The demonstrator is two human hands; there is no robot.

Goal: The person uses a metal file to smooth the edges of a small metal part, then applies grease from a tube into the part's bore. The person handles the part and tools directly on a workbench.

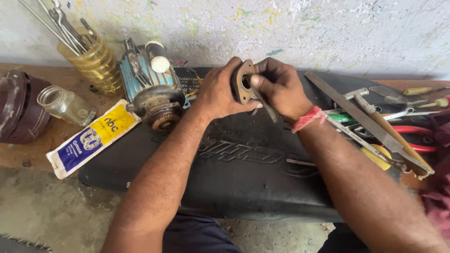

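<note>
Scraping goes best with left hand [216, 93] clamping the flange [242, 82] steady while right hand [280, 88], grip pinched on the blade [266, 107], keeps it flat.

Both forearms come up from the bottom edge and meet in the middle. The left hand [216, 93] is curled, with fingers bent and thumb pressing in a grip. The right hand [280, 88] is closed too, thumb forward, its wrist bent slightly inward.

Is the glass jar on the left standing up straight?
No, the empty glass jar lies tipped on its side on the bench, beside the blue and yellow grease packet.
</note>
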